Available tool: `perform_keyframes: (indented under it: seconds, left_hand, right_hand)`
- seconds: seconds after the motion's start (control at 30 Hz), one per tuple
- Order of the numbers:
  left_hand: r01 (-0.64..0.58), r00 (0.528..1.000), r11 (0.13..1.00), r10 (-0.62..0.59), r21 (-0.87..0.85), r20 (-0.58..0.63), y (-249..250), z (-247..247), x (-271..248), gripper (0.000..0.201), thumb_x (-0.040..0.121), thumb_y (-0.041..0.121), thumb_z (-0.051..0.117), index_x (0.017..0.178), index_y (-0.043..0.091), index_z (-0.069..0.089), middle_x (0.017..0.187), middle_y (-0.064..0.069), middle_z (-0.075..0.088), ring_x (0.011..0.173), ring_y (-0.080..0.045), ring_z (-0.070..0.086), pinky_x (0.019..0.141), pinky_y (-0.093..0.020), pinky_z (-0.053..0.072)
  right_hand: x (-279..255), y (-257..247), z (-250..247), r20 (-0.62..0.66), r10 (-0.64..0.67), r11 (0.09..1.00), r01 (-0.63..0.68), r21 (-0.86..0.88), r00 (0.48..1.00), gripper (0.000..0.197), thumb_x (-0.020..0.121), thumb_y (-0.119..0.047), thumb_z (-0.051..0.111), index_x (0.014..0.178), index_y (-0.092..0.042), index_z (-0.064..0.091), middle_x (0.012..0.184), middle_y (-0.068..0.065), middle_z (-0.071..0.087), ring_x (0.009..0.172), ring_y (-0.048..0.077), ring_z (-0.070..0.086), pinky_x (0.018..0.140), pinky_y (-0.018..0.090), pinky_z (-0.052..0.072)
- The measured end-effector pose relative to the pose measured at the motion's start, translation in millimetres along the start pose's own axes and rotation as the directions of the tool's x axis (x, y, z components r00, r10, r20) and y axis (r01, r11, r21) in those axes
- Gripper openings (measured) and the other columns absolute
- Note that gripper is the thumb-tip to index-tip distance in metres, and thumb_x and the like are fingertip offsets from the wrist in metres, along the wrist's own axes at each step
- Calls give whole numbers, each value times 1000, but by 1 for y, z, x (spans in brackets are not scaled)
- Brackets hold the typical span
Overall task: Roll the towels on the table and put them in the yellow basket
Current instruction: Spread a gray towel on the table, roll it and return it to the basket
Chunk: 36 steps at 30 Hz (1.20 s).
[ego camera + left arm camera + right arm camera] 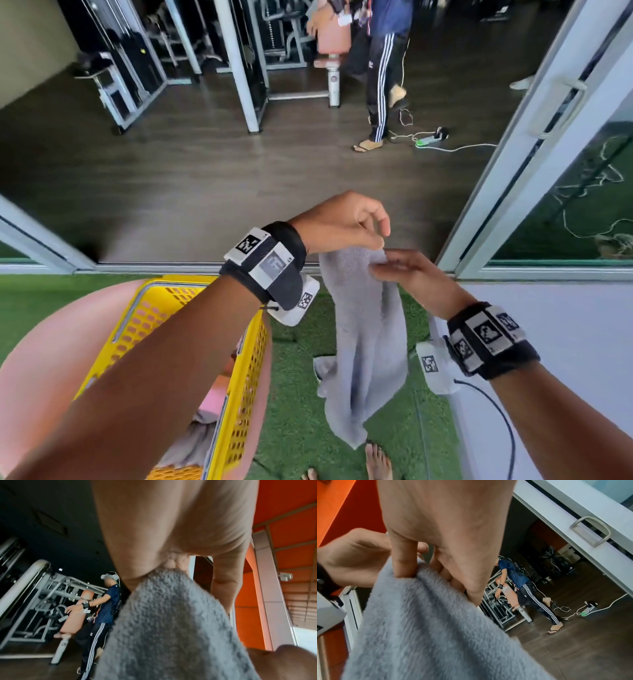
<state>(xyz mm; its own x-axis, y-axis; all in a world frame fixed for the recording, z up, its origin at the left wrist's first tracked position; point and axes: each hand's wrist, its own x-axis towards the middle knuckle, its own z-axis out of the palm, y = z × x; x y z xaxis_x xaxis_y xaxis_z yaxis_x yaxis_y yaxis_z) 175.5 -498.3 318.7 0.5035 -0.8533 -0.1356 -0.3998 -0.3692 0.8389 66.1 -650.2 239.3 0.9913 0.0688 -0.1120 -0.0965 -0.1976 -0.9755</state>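
1. Table [565, 342] sits off to the right, yellow basket [236, 411] on the left, lower than the hands.
2. Grey towel [366, 342] hangs straight down between them, long axis vertical, all of it below the grip and off the table.
3. Left hand [339, 226] and right hand [407, 274] both pinch the top edge, nearly touching; right is nearer the table.
4. Wrist views show fingertips [404, 568] biting into pile; only head view shows basket.
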Motion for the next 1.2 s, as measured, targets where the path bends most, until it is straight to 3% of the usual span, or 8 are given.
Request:
perform_keyframes:
  seconds: [0.2,0.43,0.57,0.67,0.8,0.93,1.03,1.2]
  left_hand:
    - [205,977,935,-211,288,-12,-24,-1,-22,45,89,47,60,63,13,48,59,-4,40,56,-26,36,56,-35,28]
    - [139,990,990,-138,31,-42,-43,10,-46,10,88,21,68,87,13,73,75,6,65,70,-1,54,70,-20,41]
    - [187,971,979,-170,86,-168,-58,19,-58,55,88,50,58,65,2,47,66,-3,29,61,-15,29,58,-33,24]
    - [101,966,995,-104,-25,-236,-64,21,-68,45,89,37,62,66,0,53,66,-2,31,65,-14,30,61,-32,25]
    - [28,952,998,-46,-63,-302,-70,20,-83,22,90,25,66,68,19,65,64,11,49,67,-2,42,63,-26,34]
    - [-5,892,990,-58,-138,-448,-93,21,-111,26,93,21,62,69,12,60,68,7,39,69,-6,35,62,-26,29]
    - [-18,880,984,-70,-179,-470,-113,33,-119,17,94,26,57,80,21,66,80,9,57,79,-4,53,77,-23,40]
    - [-79,929,865,-116,-496,-351,-94,61,-102,23,96,25,53,103,13,70,109,3,66,107,-9,56,106,-34,39]
  right_hand:
    - [5,-5,-4,60,-142,989,144,-23,988,17,86,-6,71,84,4,57,67,2,42,64,15,38,61,26,30]
    - [14,9,24,125,-112,976,133,-174,986,34,83,-10,76,69,-5,44,64,-3,29,58,9,27,54,27,20]
    - [26,11,32,-4,-166,930,156,-332,986,29,77,-12,78,70,-21,52,60,-14,37,56,3,31,54,22,25]
    - [31,10,39,118,-152,892,188,-412,981,26,78,-26,80,73,-17,56,65,-11,37,60,5,33,56,29,27]
    - [21,20,49,282,19,996,7,-90,959,48,89,-53,64,108,-9,66,97,-11,59,93,5,54,85,30,41]
    - [-7,38,49,341,85,946,-183,268,936,29,100,-22,46,93,-19,73,92,1,70,91,18,65,84,33,45]
    - [-11,32,47,201,-13,996,-5,90,979,29,97,-32,57,86,-5,59,76,10,49,77,18,48,77,39,35]
    - [16,-21,67,96,-255,947,269,-175,962,10,96,-5,58,89,-5,64,76,-4,61,75,1,53,71,17,41]
